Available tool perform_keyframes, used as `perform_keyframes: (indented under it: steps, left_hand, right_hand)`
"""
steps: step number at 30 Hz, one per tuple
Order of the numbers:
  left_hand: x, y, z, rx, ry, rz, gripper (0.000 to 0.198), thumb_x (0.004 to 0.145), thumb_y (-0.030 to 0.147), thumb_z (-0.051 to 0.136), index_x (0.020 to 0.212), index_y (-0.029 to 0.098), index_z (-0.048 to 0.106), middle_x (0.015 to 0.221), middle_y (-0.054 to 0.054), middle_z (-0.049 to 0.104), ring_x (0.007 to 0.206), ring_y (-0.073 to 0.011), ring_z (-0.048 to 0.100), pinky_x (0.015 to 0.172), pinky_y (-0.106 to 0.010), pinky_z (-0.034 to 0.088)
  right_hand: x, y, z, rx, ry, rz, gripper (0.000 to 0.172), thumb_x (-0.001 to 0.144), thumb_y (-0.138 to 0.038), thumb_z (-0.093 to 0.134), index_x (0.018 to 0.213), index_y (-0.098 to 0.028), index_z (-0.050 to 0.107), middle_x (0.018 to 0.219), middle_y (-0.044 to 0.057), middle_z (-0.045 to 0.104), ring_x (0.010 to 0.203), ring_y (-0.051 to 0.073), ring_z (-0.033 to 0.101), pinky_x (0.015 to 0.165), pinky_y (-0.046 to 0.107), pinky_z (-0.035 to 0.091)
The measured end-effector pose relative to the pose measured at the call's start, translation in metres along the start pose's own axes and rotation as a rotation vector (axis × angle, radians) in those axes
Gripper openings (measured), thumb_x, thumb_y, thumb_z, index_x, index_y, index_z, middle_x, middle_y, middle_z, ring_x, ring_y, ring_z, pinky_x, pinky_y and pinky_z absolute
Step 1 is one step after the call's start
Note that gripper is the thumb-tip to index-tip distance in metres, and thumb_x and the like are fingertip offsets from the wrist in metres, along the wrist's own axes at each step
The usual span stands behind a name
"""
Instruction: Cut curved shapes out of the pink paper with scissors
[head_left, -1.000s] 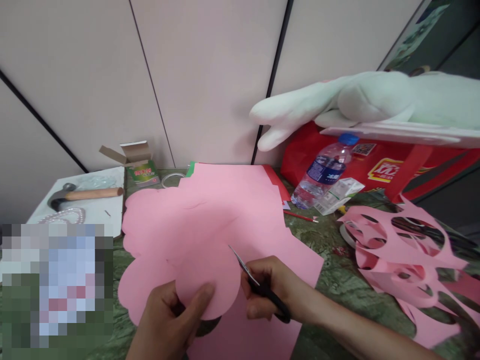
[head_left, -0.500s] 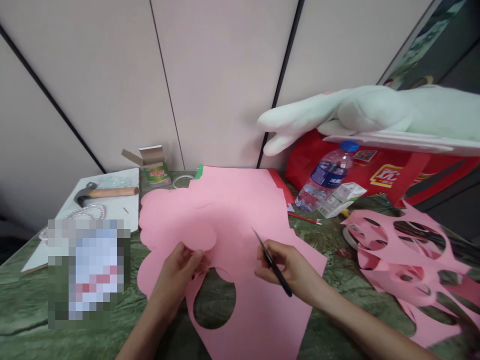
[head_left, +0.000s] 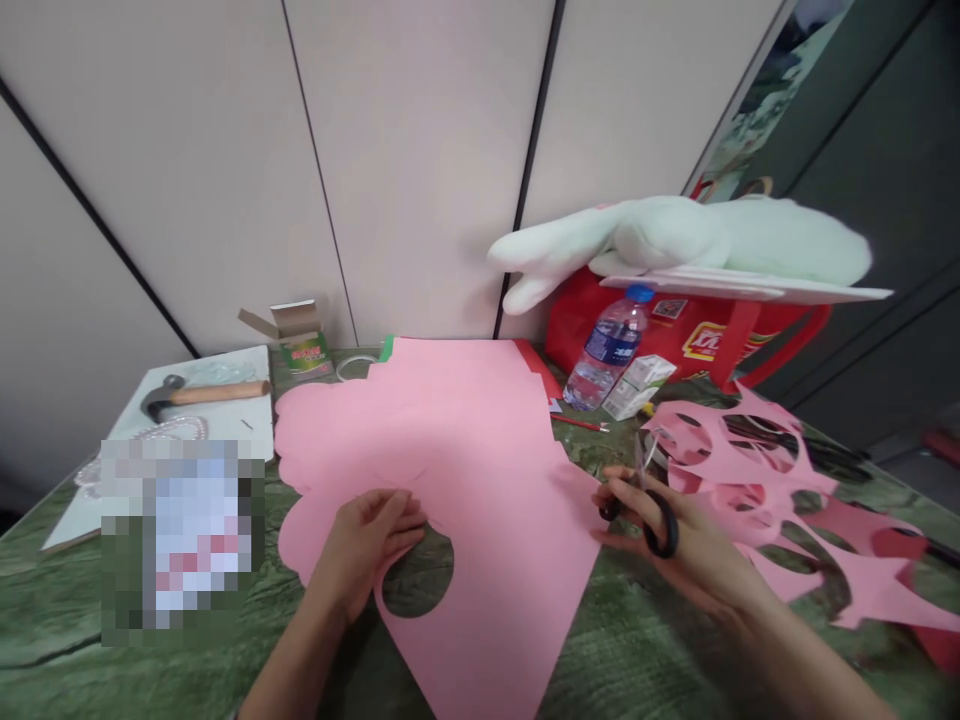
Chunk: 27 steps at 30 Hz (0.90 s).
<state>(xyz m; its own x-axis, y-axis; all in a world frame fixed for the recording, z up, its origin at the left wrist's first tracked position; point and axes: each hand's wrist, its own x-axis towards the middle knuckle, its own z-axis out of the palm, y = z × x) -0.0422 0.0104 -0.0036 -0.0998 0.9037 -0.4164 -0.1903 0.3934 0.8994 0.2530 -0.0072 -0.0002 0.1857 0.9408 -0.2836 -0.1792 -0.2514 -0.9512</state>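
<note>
A large pink paper sheet (head_left: 495,470) with a round hole lies in the middle. My left hand (head_left: 375,535) pinches the paper at the left edge beside the hole. To the right, my right hand (head_left: 645,520) holds black-handled scissors (head_left: 661,525), blades pointing up and away, while its fingertips touch the sheet's right edge. Scalloped pink paper pieces (head_left: 315,430) lie at the left, partly under or against the sheet.
Cut pink scraps (head_left: 780,540) lie at the right. Behind them stand a juice carton (head_left: 637,388), a water bottle (head_left: 607,350) and a red bag (head_left: 675,335) under a white plush toy (head_left: 675,235). A hammer (head_left: 210,393) rests on a white board (head_left: 255,430) at the left.
My right hand has moved right to the sheet's edge, and the scissors have turned in it. The loose round piece at my left hand no longer shows raised. The view has shifted right.
</note>
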Motion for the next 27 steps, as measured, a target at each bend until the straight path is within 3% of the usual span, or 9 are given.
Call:
perform_keyframes:
  steps: [3,6,10,15,20,24,27]
  left_hand:
    - [-0.005,0.001,0.006,-0.033,-0.042,-0.074,0.013,0.080,0.024,0.064,0.079,0.011,0.063,0.080,-0.013,0.073,0.072,-0.0215,0.072,0.074,-0.033,0.056]
    - [-0.008,-0.001,0.010,-0.045,-0.133,-0.142,0.013,0.085,0.023,0.058,0.081,0.010,0.061,0.080,-0.015,0.072,0.072,-0.0226,0.072,0.073,-0.035,0.056]
    - [-0.011,-0.004,0.015,-0.077,-0.216,-0.222,0.019,0.082,0.031,0.062,0.085,0.013,0.061,0.086,-0.014,0.072,0.072,-0.0241,0.069,0.057,-0.034,0.056]
    - [-0.016,0.005,0.008,-0.178,-0.133,-0.088,0.017,0.071,0.027,0.071,0.074,0.012,0.064,0.070,-0.008,0.071,0.068,-0.0193,0.068,0.066,-0.031,0.054]
    - [-0.020,0.014,0.002,-0.201,-0.144,-0.074,0.029,0.057,0.034,0.080,0.070,0.013,0.064,0.065,-0.004,0.068,0.062,-0.0183,0.065,0.058,-0.031,0.052]
    - [-0.020,0.007,0.009,-0.212,-0.194,-0.082,0.033,0.055,0.038,0.080,0.069,0.013,0.065,0.061,-0.003,0.065,0.056,-0.0152,0.061,0.061,-0.033,0.052]
    - [-0.019,0.001,0.015,-0.220,-0.191,-0.046,0.032,0.057,0.039,0.079,0.065,0.013,0.063,0.059,-0.001,0.062,0.055,-0.0130,0.057,0.064,-0.034,0.052]
  right_hand:
    - [-0.004,0.002,0.005,0.116,0.006,0.020,0.048,0.050,-0.048,0.084,0.084,-0.021,0.062,0.078,0.002,0.056,0.079,0.019,0.051,0.058,0.028,0.054]
    - [-0.007,0.005,0.013,0.156,-0.016,0.045,0.045,0.051,-0.045,0.085,0.081,-0.020,0.063,0.074,0.001,0.055,0.074,0.017,0.050,0.059,0.030,0.055]
    - [-0.008,0.012,0.024,0.184,-0.085,0.084,0.039,0.056,-0.043,0.084,0.080,-0.019,0.064,0.074,0.000,0.056,0.072,0.015,0.051,0.066,0.035,0.057]
    - [-0.019,0.009,0.025,0.143,-0.153,0.153,0.035,0.062,-0.041,0.080,0.087,-0.021,0.065,0.077,0.001,0.059,0.076,0.017,0.054,0.067,0.036,0.057]
    - [-0.035,0.001,0.013,0.121,-0.320,0.204,0.036,0.071,-0.039,0.074,0.100,-0.018,0.066,0.086,0.008,0.061,0.087,0.023,0.056,0.067,0.038,0.057]
    - [-0.034,0.013,0.015,0.293,-0.297,0.299,0.024,0.074,-0.036,0.074,0.087,-0.018,0.067,0.080,0.004,0.063,0.073,0.018,0.059,0.070,0.046,0.057]
    - [-0.033,0.023,0.023,0.366,-0.315,0.339,0.024,0.072,-0.034,0.076,0.083,-0.015,0.068,0.078,0.004,0.065,0.065,0.015,0.058,0.074,0.048,0.056]
